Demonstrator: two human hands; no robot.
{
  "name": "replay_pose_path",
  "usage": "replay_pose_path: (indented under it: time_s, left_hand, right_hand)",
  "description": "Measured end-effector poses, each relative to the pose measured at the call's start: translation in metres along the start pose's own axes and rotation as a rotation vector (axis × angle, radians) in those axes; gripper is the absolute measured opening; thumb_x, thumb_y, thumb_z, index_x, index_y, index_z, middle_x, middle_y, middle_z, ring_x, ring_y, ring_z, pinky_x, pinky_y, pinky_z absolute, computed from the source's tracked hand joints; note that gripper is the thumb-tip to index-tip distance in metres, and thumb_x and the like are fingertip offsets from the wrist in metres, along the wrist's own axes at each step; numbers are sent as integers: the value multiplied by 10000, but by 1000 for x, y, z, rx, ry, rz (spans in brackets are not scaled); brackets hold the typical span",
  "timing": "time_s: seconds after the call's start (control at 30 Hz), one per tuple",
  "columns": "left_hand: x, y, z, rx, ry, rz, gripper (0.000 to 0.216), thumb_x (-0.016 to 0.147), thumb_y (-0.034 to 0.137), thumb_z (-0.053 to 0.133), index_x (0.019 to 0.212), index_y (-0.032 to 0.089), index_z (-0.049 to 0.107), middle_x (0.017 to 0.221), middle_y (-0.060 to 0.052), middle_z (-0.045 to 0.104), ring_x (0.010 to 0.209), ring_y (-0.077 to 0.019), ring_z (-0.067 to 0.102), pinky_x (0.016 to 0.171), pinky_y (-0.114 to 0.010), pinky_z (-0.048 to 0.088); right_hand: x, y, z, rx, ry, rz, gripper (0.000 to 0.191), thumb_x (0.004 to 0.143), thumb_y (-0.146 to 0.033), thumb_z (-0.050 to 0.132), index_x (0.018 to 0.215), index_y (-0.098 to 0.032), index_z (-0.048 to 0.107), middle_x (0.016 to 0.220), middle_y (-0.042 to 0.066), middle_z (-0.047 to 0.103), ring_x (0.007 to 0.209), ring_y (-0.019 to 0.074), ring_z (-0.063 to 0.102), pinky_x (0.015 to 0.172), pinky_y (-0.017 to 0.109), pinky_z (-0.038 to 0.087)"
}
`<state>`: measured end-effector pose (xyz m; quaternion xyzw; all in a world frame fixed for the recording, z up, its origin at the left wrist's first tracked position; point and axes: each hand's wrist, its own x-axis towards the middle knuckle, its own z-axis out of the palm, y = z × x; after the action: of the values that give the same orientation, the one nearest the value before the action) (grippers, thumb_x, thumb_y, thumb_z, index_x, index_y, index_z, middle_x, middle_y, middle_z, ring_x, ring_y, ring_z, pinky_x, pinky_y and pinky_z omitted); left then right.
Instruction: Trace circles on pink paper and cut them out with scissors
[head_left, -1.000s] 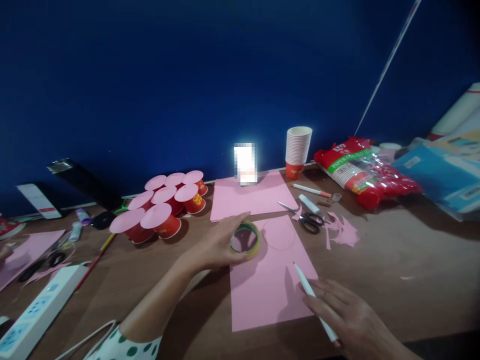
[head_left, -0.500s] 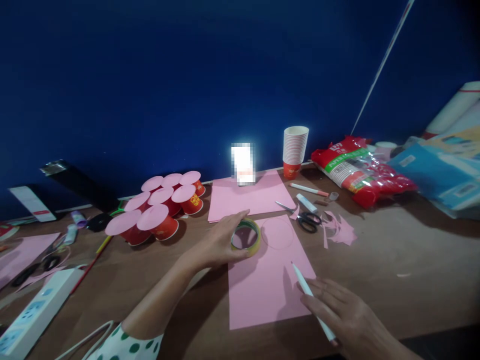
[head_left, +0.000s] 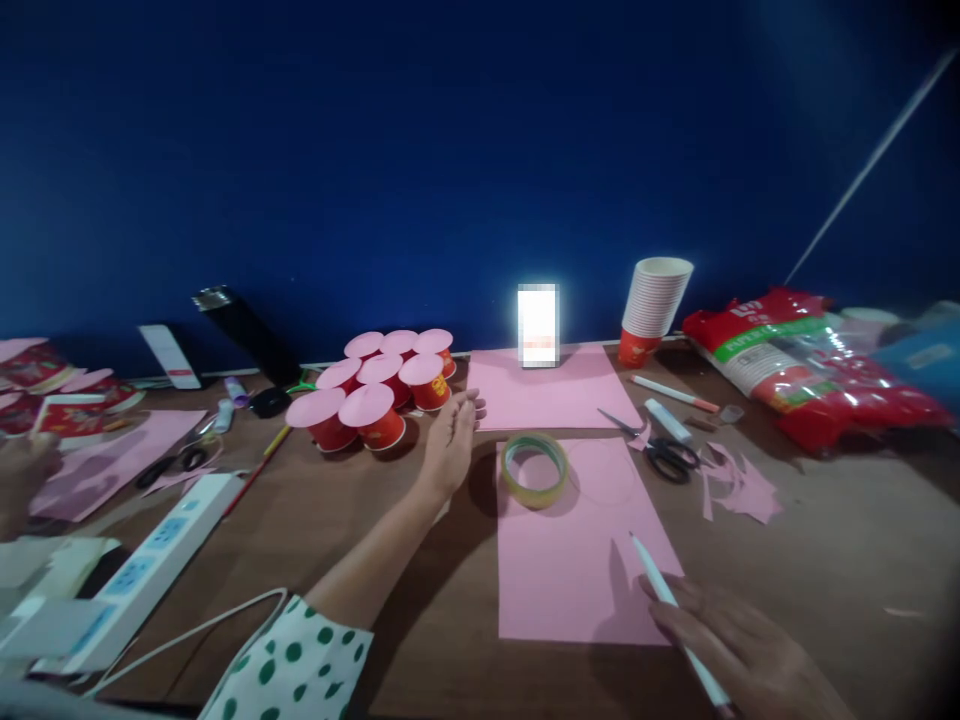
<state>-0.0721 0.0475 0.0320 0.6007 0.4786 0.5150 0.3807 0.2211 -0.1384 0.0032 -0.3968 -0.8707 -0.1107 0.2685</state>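
My left hand (head_left: 452, 440) is off the tape, its fingers loosely extended with nothing in them. It hovers between the red paper cups topped with pink paper discs (head_left: 367, 404) and the pink sheets. A roll of yellowish tape (head_left: 535, 492) lies on the front pink sheet (head_left: 562, 590), at its upper left. Beside the roll, a faint drawn circle shows on the paper. In my right hand (head_left: 727, 630) is a white marker (head_left: 675, 610), its tip pointing up-left just over the sheet.
Black-handled scissors (head_left: 670, 460), pink scraps (head_left: 739, 480), and a glue stick (head_left: 667, 420) lie to the right. Behind them stand stacked paper cups (head_left: 652, 310) and a red bag of cups (head_left: 795, 360). At left are a power strip (head_left: 146, 570) and another person's hand (head_left: 30, 475).
My left hand has let go of the tape roll and drawn away to the left. The view has turned left, bringing another person's hand and cups in. The marker stays in my right hand.
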Motion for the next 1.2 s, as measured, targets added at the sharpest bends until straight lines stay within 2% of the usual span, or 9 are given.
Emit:
replay_pose_path:
  time_s: [0.13,0.23,0.37,0.47,0.6,0.7,0.8,1.0,1.2]
  left_hand:
    - [-12,-4,-1,4,39,-12,362,921,434,354,1134,173,485,1093,-102,601,1010,-185,594,893,-368,474]
    - [-21,-2,0,85,-64,21,410,859,436,500,1177,179,468,1138,-114,591,1081,-210,564,947,-386,437]
    - [-31,-1,5,230,-267,76,921,594,427,783,1357,206,318,1325,-151,477,1208,-290,470,1004,-444,386]
    - [-34,-4,8,268,-331,71,1135,487,421,838,1415,212,221,1358,-162,444,1226,-314,451,1014,-459,372]
    - [-35,-4,9,293,-375,103,1164,471,396,848,1425,227,203,1367,-152,440,1237,-313,442,1032,-452,348]
    - [-35,-3,9,370,-392,129,1148,486,385,843,1429,239,204,1344,-131,472,1266,-321,409,1055,-483,307]
    - [-37,-3,10,421,-394,130,1110,528,388,822,1431,245,193,1356,-121,464,1270,-318,405,1048,-481,314]
    - [-38,-3,10,463,-419,140,1178,489,403,840,1441,259,162,1396,-118,424,1286,-318,383,1049,-474,315]
    - [-36,-2,11,515,-408,140,1108,534,395,819,1435,256,189,1379,-115,446,1267,-322,405,1038,-486,326]
  right_hand:
    - [-6,2,3,-26,-25,-26,673,484,-15,409,1101,-179,622,1084,70,692,924,242,661,821,321,526]
    - [-5,1,0,-39,-50,1,687,485,-15,405,1112,-196,619,1102,59,688,932,241,664,816,325,534]
    - [1,-2,-5,-55,-57,11,675,482,-6,399,1092,-193,621,1055,60,704,907,215,671,806,296,532]
    - [2,-3,-4,-31,-71,20,675,479,-9,405,1095,-189,614,1075,65,697,935,208,659,845,295,513]
    - [-1,-5,2,25,-25,70,651,472,-19,421,1066,-188,625,1062,71,700,959,208,645,880,305,491]
    - [1,-7,1,55,-45,96,596,505,-9,430,1040,-174,633,1057,81,700,977,200,635,905,312,473]
    - [3,-8,-2,97,-49,118,558,531,1,434,1025,-162,635,1043,84,702,991,192,627,917,304,457]
    - [3,-8,-1,129,-60,123,571,540,-6,444,1056,-166,628,1069,87,692,1001,193,617,933,308,438]
    - [2,-8,0,104,-33,122,486,595,-30,446,1018,-160,647,1046,99,700,1002,200,619,922,314,453]
